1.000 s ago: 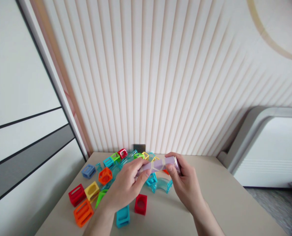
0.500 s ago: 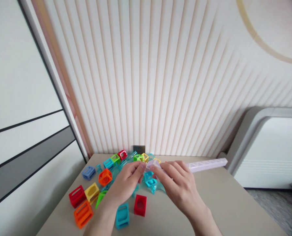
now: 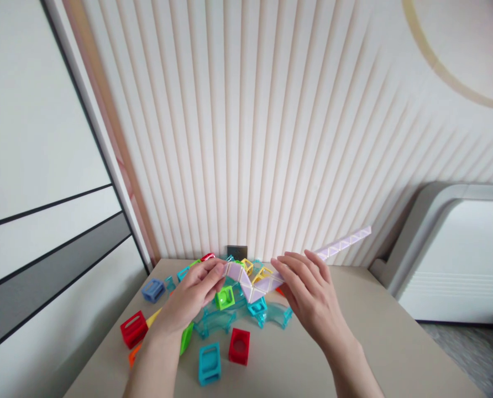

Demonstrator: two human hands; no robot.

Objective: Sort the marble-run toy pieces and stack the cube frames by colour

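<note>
A long lilac-and-white snake puzzle (image 3: 263, 285), made of triangular segments, is held in the air between both hands. Its left part bends in a zigzag, while the rest runs straight up to the right. My left hand (image 3: 199, 284) pinches the bent end between thumb and fingers. Wrapped over the straight part, my right hand (image 3: 308, 287) grips it, with the far end sticking out beyond the fingers. Below the puzzle lie a green block (image 3: 225, 297), a light-blue block (image 3: 257, 305) and clear teal track pieces (image 3: 215, 320).
Hollow blocks lie on the beige table (image 3: 279, 365): a red one (image 3: 239, 346) and a blue one (image 3: 209, 363) in front, another red one (image 3: 134, 329) and a periwinkle one (image 3: 152, 290) at left. A black socket (image 3: 237, 252) sits at the ribbed wall (image 3: 246, 138).
Both hands have drawn apart, exposing the puzzle's bent left part. The far right end of the puzzle has tilted upward. The view has shifted slightly.
</note>
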